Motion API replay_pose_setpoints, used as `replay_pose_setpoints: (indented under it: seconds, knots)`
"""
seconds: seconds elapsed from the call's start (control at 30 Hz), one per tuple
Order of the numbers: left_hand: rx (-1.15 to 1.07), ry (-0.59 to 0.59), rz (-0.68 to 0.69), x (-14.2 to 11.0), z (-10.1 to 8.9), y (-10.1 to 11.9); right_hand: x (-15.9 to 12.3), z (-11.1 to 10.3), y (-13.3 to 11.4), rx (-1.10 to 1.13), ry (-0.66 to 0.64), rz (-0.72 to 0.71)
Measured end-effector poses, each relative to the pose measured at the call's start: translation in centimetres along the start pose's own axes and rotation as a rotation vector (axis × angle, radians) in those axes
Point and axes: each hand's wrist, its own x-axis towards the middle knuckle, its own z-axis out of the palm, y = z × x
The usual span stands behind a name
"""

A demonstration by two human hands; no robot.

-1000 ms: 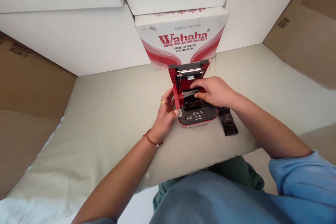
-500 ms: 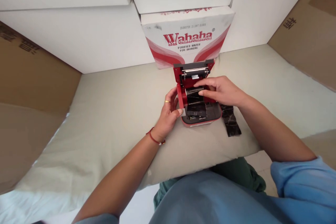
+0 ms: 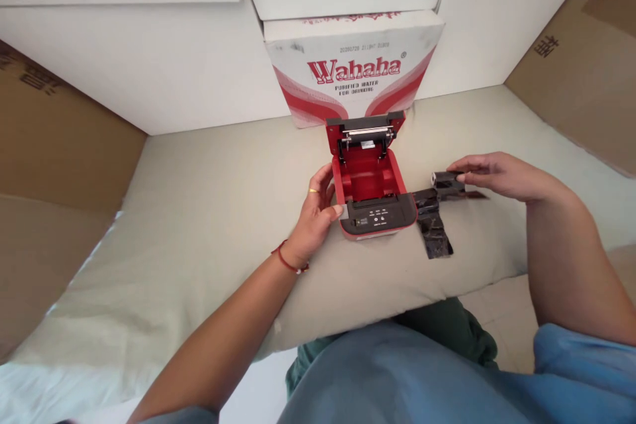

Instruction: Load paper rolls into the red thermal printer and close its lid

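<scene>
A small red and black label printer (image 3: 373, 189) stands on the cloth with its lid tilted up. Its red roll bay holds nothing, and a roller shows under the lid. My left hand (image 3: 320, 209) grips the printer's left side, thumb near a grey tab at the front corner and fingers behind. To the right of the printer, my right hand (image 3: 489, 173) pinches a black paper roll (image 3: 446, 180) with a pale core, low over the cloth. A crumpled black strip (image 3: 433, 232) lies between the printer and the roll.
Behind the printer stands a white and red water carton (image 3: 355, 73). White boxes (image 3: 209, 73) are stacked along the back. Brown cardboard boxes flank the left (image 3: 64, 146) and right (image 3: 571, 59). A pale cloth (image 3: 209, 212) covers the surface up to its front edge.
My right hand has lifted the black roll out of the printer bay and carried it right, beside the black strip. My left hand stays on the printer.
</scene>
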Motion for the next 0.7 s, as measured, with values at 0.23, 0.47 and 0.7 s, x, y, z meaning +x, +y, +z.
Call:
replay_pose_setpoints:
  seconds: [0.23,0.47,0.7]
  knots:
    - [-0.007,-0.041,0.006,-0.1,-0.2,0.3,-0.7,2.7,0.1,-0.17,0.118,-0.183]
    - [-0.016,-0.041,0.002,0.0,-0.2,0.1,-0.3,6.3,-2.2,-0.359,-0.093,-0.194]
    - [-0.014,-0.023,-0.002,0.0,-0.1,-0.5,-3.2,5.3,-3.4,-0.351,-0.121,-0.258]
